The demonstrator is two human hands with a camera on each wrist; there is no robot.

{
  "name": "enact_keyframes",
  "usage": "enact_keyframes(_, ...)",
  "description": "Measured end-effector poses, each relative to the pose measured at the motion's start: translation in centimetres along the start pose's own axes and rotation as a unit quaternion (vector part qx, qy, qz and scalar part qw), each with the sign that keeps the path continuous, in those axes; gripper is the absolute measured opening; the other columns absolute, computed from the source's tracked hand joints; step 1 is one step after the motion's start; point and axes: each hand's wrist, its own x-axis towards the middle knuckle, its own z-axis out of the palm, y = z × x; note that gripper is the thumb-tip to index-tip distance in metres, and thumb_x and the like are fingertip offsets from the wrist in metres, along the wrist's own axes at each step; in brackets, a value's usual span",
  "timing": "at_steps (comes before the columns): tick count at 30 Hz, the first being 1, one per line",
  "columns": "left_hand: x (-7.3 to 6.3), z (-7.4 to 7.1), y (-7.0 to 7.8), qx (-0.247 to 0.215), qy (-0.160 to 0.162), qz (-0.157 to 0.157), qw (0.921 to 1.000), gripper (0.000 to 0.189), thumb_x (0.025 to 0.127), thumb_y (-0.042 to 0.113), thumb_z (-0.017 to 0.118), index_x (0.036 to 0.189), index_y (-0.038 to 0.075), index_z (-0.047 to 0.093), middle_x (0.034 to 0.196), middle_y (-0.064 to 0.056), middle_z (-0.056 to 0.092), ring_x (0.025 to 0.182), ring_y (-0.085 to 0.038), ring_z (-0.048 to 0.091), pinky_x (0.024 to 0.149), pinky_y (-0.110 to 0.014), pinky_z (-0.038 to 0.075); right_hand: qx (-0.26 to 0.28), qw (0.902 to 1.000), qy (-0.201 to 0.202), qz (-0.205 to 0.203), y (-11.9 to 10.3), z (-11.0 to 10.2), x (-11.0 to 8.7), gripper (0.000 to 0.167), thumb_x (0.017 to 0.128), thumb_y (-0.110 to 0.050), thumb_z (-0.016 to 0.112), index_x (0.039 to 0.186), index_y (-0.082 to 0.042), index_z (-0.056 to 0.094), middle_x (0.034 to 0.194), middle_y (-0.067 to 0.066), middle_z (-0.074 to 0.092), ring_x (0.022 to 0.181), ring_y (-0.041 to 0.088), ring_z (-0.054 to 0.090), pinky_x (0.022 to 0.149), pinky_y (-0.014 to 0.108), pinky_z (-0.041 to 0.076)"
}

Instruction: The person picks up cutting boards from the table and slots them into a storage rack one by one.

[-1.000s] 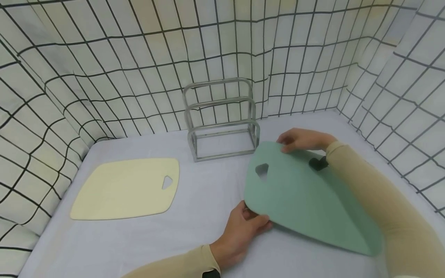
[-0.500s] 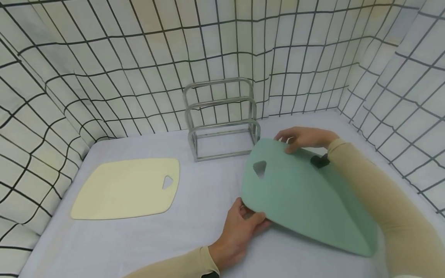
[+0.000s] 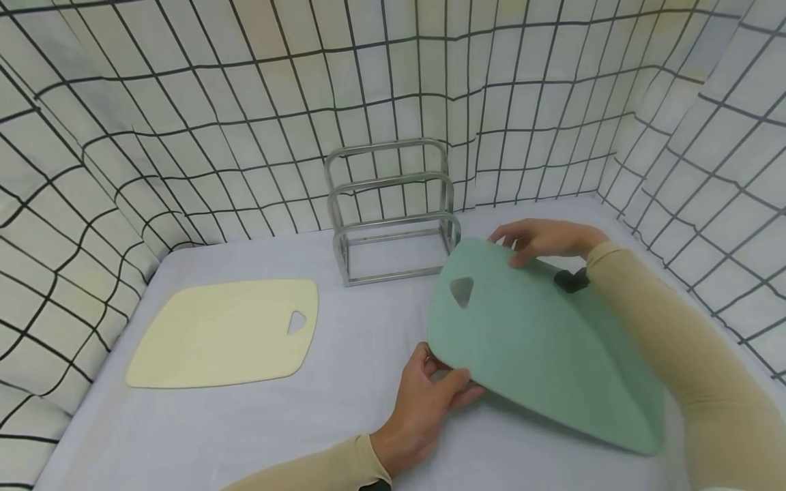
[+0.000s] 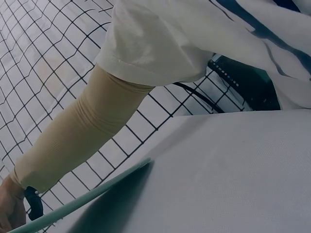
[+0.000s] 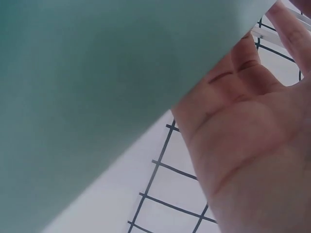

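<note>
A green cutting board (image 3: pixel 534 348) with a cut-out near its far-left end is tilted, that end raised off the white table. My left hand (image 3: pixel 424 406) pinches its near-left corner, thumb on top and the other fingers underneath. At the far edge my right hand (image 3: pixel 543 242) grips the board between thumb and fingers; in the right wrist view the palm (image 5: pixel 252 131) lies behind the board's edge and the fingertips are partly hidden. The left wrist view shows the board (image 4: pixel 87 196) edge-on, its lower end close to the table surface.
A metal rack (image 3: pixel 396 221) with several upright loops stands at the back, just beyond the green board's raised end. A pale yellow cutting board (image 3: pixel 227 334) lies flat at the left. Grid-patterned cloth (image 3: pixel 276 129) encloses the back and sides of the table (image 3: pixel 362 354).
The green board's cut-out end has risen slightly and shifted a little toward the rack. My right hand has moved slightly up with it; my left hand keeps its pinch almost in place.
</note>
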Motion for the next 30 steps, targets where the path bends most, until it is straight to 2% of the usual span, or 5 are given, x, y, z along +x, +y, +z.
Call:
enact_keyframes(8,-0.2,0.1,0.4,0.014,0.001,0.019,0.9997,0.046,0.085,-0.003,0.066,0.127,0.001,0.047,0.122,-0.012,0.059,0.108,-0.019,0.071,0.093,-0.030,0.063,-0.008,0.9999,0.005,-0.006,-0.4,-0.3,-0.3,0.060,0.087,-0.035,0.080,0.143,-0.030,0.057,0.129,0.007,0.065,0.110,0.024,0.066,0.089,0.044,0.060)
enact_keyframes(14,-0.3,0.1,0.6,0.013,0.000,0.040,0.9991,0.040,0.085,-0.003,0.066,0.121,0.001,0.047,0.117,-0.009,0.060,0.101,-0.017,0.073,0.091,-0.031,0.064,-0.020,0.9995,0.019,-0.013,-0.5,-0.5,-0.4,0.058,0.087,-0.035,0.080,0.142,-0.030,0.058,0.128,0.006,0.066,0.108,0.022,0.066,0.088,0.043,0.060)
enact_keyframes(21,-0.2,0.1,1.1,0.019,0.009,0.061,0.9979,0.036,0.084,-0.003,0.067,0.114,0.001,0.048,0.108,-0.007,0.060,0.090,-0.014,0.074,0.087,-0.030,0.064,-0.036,0.9981,0.043,-0.023,-0.7,-0.7,-0.8,0.060,0.087,-0.036,0.080,0.142,-0.029,0.058,0.125,0.004,0.068,0.111,0.023,0.065,0.092,0.046,0.059)
enact_keyframes(30,0.0,-0.5,2.1,0.034,0.007,0.088,0.9955,0.034,0.087,-0.001,0.065,0.117,-0.001,0.049,0.108,-0.007,0.060,0.091,-0.014,0.075,0.091,-0.035,0.064,-0.059,0.9940,0.090,-0.022,-1.4,-0.9,-0.9,0.056,0.089,-0.029,0.078,0.140,-0.022,0.059,0.127,0.005,0.067,0.114,0.023,0.062,0.096,0.050,0.056)
